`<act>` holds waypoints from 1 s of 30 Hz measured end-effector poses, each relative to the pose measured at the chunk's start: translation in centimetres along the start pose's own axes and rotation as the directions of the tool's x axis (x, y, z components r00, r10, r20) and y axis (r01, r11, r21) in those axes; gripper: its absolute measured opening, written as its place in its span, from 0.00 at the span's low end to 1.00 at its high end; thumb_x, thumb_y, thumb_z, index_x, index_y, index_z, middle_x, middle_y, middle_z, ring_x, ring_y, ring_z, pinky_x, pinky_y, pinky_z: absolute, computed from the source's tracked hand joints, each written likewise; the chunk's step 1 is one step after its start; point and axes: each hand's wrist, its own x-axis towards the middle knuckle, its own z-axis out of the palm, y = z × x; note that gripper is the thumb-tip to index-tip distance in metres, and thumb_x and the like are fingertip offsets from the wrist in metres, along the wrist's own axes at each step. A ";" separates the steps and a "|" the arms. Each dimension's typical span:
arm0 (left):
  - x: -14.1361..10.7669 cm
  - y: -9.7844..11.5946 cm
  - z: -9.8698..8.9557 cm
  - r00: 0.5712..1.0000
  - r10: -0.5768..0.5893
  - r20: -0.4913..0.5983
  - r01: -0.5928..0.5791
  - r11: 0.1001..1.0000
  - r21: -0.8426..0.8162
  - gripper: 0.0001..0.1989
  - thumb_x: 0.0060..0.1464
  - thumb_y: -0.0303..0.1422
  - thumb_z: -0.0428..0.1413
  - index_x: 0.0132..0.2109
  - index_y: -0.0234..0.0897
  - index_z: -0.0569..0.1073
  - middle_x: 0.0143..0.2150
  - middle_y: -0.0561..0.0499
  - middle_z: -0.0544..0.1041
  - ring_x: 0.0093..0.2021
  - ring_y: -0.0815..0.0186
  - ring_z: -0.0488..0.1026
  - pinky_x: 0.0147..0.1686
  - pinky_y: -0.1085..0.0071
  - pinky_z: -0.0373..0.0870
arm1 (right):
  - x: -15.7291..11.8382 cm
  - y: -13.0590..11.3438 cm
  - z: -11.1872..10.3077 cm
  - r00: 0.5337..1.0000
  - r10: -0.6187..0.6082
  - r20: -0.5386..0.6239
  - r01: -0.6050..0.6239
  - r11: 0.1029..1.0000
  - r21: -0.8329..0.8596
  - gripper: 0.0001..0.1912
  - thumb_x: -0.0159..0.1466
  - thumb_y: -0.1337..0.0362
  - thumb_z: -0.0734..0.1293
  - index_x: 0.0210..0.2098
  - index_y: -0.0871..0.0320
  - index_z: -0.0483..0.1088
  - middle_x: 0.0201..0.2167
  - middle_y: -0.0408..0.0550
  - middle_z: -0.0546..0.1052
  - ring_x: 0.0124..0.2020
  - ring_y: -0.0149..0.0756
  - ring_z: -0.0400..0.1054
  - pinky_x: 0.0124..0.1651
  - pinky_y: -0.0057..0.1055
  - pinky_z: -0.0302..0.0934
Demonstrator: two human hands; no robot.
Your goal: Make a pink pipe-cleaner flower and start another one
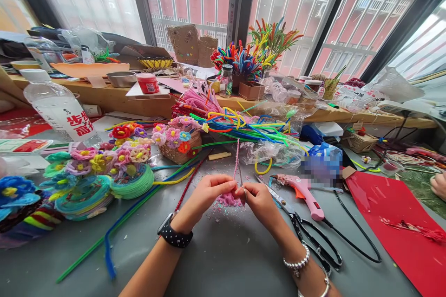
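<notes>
Above the middle of the grey table, my left hand [216, 189] pinches a pink pipe cleaner [237, 158] that stands upright from my fingers. My right hand [256, 199] touches it from the other side, closed on small scissors [240, 174]. Only a thin metal blade and part of a finger ring show; the rest is hidden by my fingers. Beneath both hands lies a heap of pink fuzz [228, 200], with bits scattered round it. To the right are large black-handled scissors [301, 227] and a pink glue gun [306, 195] with its cord.
Fuzzy flower baskets [132, 178] and a water bottle [57, 106] stand at the left. A bundle of coloured pipe cleaners [240, 123] lies behind my hands. Red sheets [393, 218] cover the right side, where another person's hand [439, 185] shows at the edge.
</notes>
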 end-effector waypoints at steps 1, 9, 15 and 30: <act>0.0 0.0 0.0 1.000 0.000 -0.001 0.000 1.000 0.004 0.11 0.45 0.36 0.53 0.23 0.32 0.71 0.21 0.52 0.70 0.25 0.70 0.64 0.28 0.76 0.59 | 0.0 0.0 0.0 1.000 0.012 -0.022 -0.013 1.000 -0.006 0.27 0.53 0.43 0.56 0.12 0.59 0.57 0.12 0.39 0.56 0.17 0.25 0.49 0.21 0.24 0.45; 0.1 -0.3 0.0 1.000 -0.008 0.001 0.008 1.000 -0.030 0.11 0.45 0.37 0.52 0.24 0.32 0.72 0.22 0.52 0.70 0.25 0.70 0.64 0.27 0.76 0.60 | -0.1 -0.8 -0.5 0.990 -0.043 0.137 0.033 0.997 0.074 0.30 0.51 0.37 0.51 0.17 0.59 0.57 0.17 0.41 0.57 0.21 0.27 0.50 0.22 0.24 0.44; 0.0 -0.3 0.1 0.998 -0.037 0.050 0.038 0.999 -0.021 0.11 0.45 0.36 0.53 0.24 0.32 0.72 0.23 0.52 0.71 0.25 0.71 0.64 0.28 0.75 0.59 | 0.0 -0.4 -1.1 0.988 -0.010 0.153 0.009 1.000 0.007 0.27 0.53 0.41 0.54 0.16 0.60 0.56 0.16 0.39 0.55 0.19 0.26 0.47 0.22 0.25 0.42; 0.2 -0.8 -0.3 0.997 -0.069 0.025 0.072 0.979 -0.193 0.11 0.46 0.37 0.53 0.28 0.32 0.72 0.27 0.51 0.73 0.30 0.70 0.68 0.36 0.74 0.62 | 0.2 0.3 -0.7 0.994 -0.023 0.108 0.022 1.000 0.016 0.34 0.50 0.34 0.46 0.20 0.60 0.60 0.17 0.40 0.55 0.20 0.27 0.49 0.23 0.24 0.45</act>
